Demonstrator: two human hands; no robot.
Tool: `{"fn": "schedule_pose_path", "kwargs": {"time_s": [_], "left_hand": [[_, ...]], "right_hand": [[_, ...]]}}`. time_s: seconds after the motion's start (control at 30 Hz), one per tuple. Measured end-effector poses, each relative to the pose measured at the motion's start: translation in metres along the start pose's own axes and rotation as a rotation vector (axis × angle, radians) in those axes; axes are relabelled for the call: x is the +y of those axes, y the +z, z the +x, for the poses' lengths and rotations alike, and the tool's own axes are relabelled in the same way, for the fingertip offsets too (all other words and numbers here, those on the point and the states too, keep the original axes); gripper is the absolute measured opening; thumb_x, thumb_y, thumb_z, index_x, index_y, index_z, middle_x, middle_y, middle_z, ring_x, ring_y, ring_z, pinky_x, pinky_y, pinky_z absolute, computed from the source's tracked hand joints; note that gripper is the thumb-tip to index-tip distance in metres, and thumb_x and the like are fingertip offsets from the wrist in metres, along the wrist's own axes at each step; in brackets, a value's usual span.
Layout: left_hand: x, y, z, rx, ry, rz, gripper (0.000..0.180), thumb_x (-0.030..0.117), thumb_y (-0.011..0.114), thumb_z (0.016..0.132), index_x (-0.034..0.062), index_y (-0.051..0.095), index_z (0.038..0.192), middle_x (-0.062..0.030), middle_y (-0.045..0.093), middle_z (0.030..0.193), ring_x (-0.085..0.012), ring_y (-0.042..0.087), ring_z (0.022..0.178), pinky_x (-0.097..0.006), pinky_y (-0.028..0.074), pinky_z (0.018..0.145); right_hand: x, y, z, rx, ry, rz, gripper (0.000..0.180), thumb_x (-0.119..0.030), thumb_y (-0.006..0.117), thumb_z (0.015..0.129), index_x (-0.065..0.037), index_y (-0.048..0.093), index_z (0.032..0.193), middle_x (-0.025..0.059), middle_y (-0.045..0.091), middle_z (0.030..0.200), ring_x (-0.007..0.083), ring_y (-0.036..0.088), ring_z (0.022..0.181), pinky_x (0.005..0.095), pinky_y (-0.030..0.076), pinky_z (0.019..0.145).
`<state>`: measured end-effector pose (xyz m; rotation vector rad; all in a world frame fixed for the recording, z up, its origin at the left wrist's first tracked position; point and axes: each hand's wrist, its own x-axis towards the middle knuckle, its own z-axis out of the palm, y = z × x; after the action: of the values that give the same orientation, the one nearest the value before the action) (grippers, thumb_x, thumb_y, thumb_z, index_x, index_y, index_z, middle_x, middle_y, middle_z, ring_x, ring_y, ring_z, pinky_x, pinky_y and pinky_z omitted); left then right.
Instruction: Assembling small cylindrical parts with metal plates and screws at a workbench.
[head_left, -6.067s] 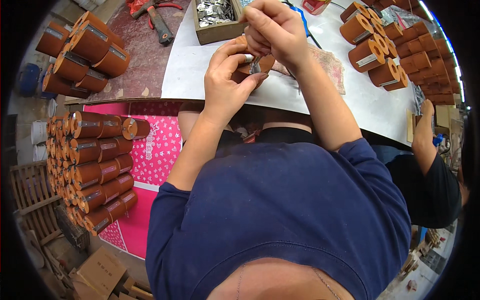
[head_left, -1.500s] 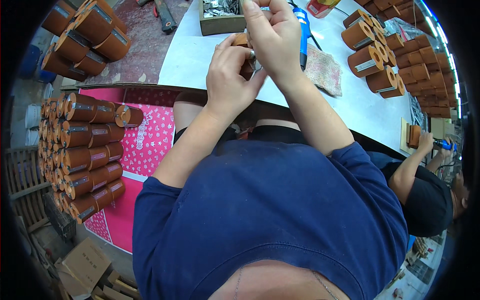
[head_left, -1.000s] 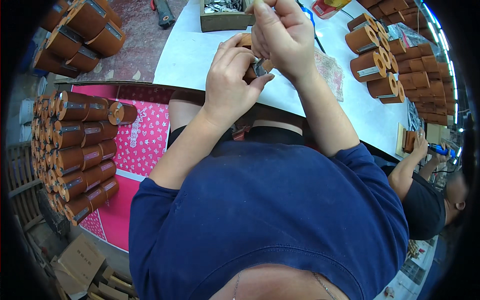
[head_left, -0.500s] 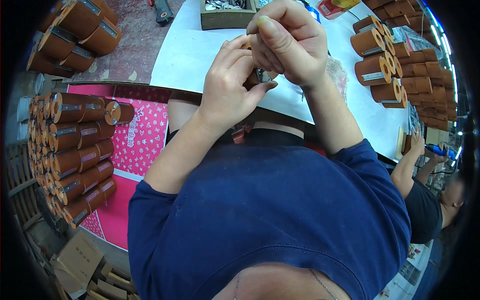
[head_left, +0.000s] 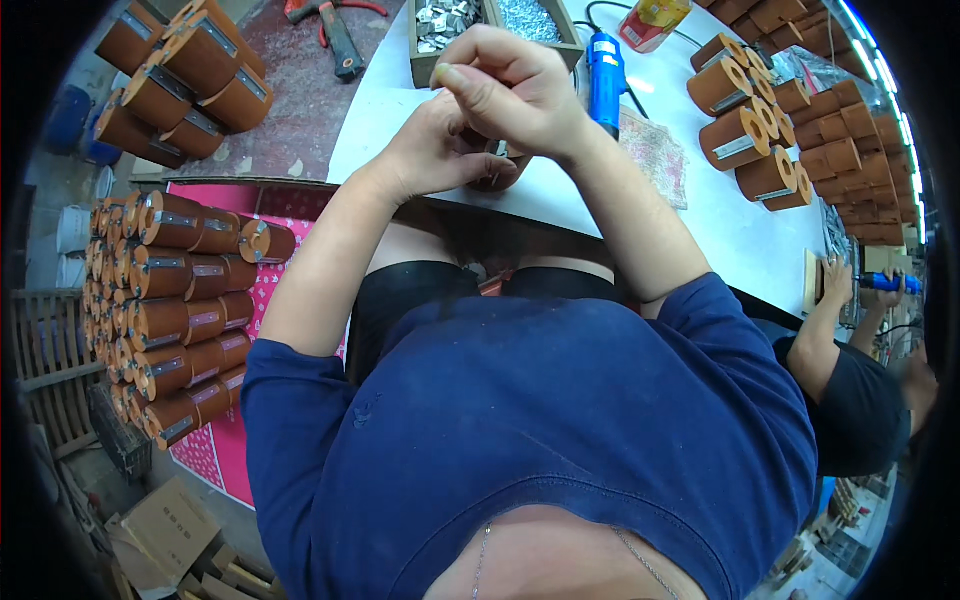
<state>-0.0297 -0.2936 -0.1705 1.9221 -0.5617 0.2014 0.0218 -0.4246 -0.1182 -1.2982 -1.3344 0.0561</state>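
Observation:
My left hand (head_left: 428, 150) is closed around a brown wooden cylinder (head_left: 507, 178) near the front edge of the white tabletop. Only part of the cylinder shows, with a bit of bright metal by my left thumb. Just above it is my right hand (head_left: 522, 95), its fingers curled and the thumb pressed to them. Whatever those fingers may pinch is hidden. Beyond the hands stands a divided wooden box (head_left: 428, 70) with flat metal pieces in one part and small silvery hardware in the other.
A blue power screwdriver (head_left: 606, 85) lies right of the box, near a stained cloth (head_left: 652, 160). Brown cylinders are stacked at right (head_left: 735, 138) and left (head_left: 165, 270). A hammer (head_left: 343, 45) lies at the far left. Another person's hand (head_left: 835, 280) is at the right.
Both hands appear further left, still together at the cylinder, my right hand still closed. The whole view has shifted, bringing more of the box, the blue screwdriver and the hammer into sight.

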Motion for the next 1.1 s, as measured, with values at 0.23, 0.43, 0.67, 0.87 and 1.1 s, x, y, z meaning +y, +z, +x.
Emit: {"fn": "schedule_pose_path", "kwargs": {"time_s": [0.23, 0.43, 0.67, 0.87, 1.1], "left_hand": [[0.027, 0.027, 0.0, 0.248, 0.196, 0.709, 0.037, 0.028, 0.077, 0.06, 0.004, 0.061, 0.084, -0.009, 0.058, 0.095, -0.0295, 0.047, 0.11, -0.042, 0.035, 0.094], [0.04, -0.014, -0.013, -0.045, 0.029, 0.769, 0.033, 0.007, 0.067, 0.068, 0.0011, 0.061, 0.1, -0.0113, 0.057, 0.112, -0.0325, 0.042, 0.118, -0.04, 0.035, 0.098], [0.021, 0.032, -0.011, 0.352, -0.033, 0.685, 0.035, 0.019, 0.073, 0.067, -0.0017, 0.061, 0.091, -0.0151, 0.059, 0.101, -0.0356, 0.044, 0.113, -0.043, 0.034, 0.096], [0.008, 0.04, -0.011, 0.556, 0.114, 0.567, 0.031, 0.019, 0.074, 0.066, -0.0012, 0.06, 0.084, -0.0145, 0.061, 0.093, -0.0388, 0.047, 0.108, -0.046, 0.032, 0.098], [0.008, 0.037, -0.012, 0.508, 0.142, 0.53, 0.029, 0.016, 0.074, 0.066, -0.0022, 0.059, 0.083, -0.0139, 0.059, 0.09, -0.0392, 0.047, 0.107, -0.047, 0.03, 0.1]], "right_hand": [[-0.023, -0.006, -0.013, 0.411, 0.024, 0.008, 0.015, -0.012, 0.045, 0.092, 0.0, 0.054, 0.091, 0.0005, 0.047, 0.055, 0.0054, 0.043, 0.045, 0.0199, 0.035, 0.043], [-0.037, -0.039, -0.025, 0.553, -0.054, 0.089, 0.018, -0.015, 0.044, 0.094, -0.001, 0.053, 0.089, -0.0015, 0.036, 0.049, 0.0075, 0.038, 0.041, 0.0236, 0.038, 0.043], [-0.013, -0.018, -0.033, 0.632, 0.043, 0.25, 0.016, -0.014, 0.044, 0.093, 0.0, 0.052, 0.09, -0.0001, 0.037, 0.05, 0.0087, 0.038, 0.041, 0.0239, 0.038, 0.042], [0.006, -0.006, -0.019, 0.608, 0.062, 0.293, 0.016, -0.014, 0.044, 0.093, 0.0, 0.052, 0.09, 0.0006, 0.038, 0.049, 0.0089, 0.039, 0.039, 0.0242, 0.037, 0.041], [0.015, 0.0, -0.014, 0.575, 0.131, 0.281, 0.016, -0.014, 0.044, 0.093, 0.0, 0.051, 0.089, 0.0006, 0.038, 0.048, 0.0088, 0.037, 0.037, 0.0234, 0.036, 0.039]]}}
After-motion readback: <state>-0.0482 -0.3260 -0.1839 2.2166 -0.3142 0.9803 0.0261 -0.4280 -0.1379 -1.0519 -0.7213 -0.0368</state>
